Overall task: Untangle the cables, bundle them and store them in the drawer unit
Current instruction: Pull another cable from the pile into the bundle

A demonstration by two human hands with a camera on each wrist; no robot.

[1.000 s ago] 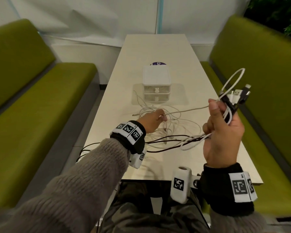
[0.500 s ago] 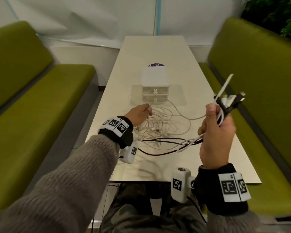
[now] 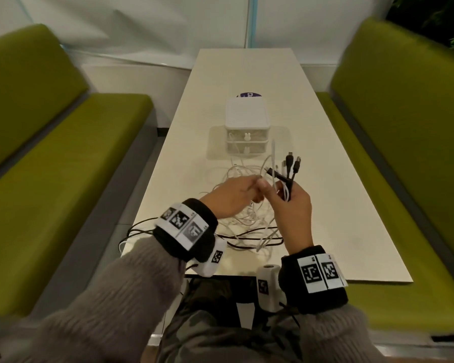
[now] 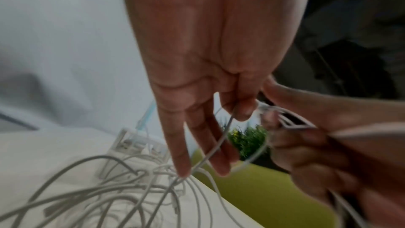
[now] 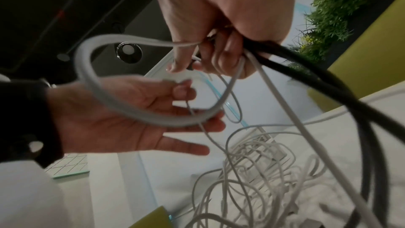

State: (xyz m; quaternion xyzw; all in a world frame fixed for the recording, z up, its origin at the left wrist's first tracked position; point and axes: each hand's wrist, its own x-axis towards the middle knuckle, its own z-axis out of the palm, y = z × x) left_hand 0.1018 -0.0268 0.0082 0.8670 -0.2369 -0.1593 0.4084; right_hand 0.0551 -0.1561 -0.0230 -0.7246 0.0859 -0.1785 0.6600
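A tangle of white and black cables (image 3: pixel 249 224) lies on the table in front of the white two-drawer unit (image 3: pixel 247 121), whose drawers are closed. My right hand (image 3: pixel 286 197) is raised above the tangle and grips a bunch of cable ends (image 3: pixel 288 166), black and white plugs sticking up. Black and white cables (image 5: pixel 306 68) trail down from that fist. My left hand (image 3: pixel 256 186) is right beside it, thumb and forefinger pinching a thin white cable (image 4: pixel 227 126), the other fingers straight. A white loop (image 5: pixel 92 75) arcs between the two hands.
The long cream table (image 3: pixel 338 205) runs between two green benches (image 3: pixel 63 153). A purple round sticker (image 3: pixel 248 95) lies behind the drawer unit. Black cable loops (image 3: pixel 136 229) hang over the table's near left edge. A green plant wall (image 5: pixel 328 15) is at the far right.
My right hand has come down and leftward with its cable ends. My left hand has lifted off the tangle towards it, bringing a white cable up; the hands are now side by side.
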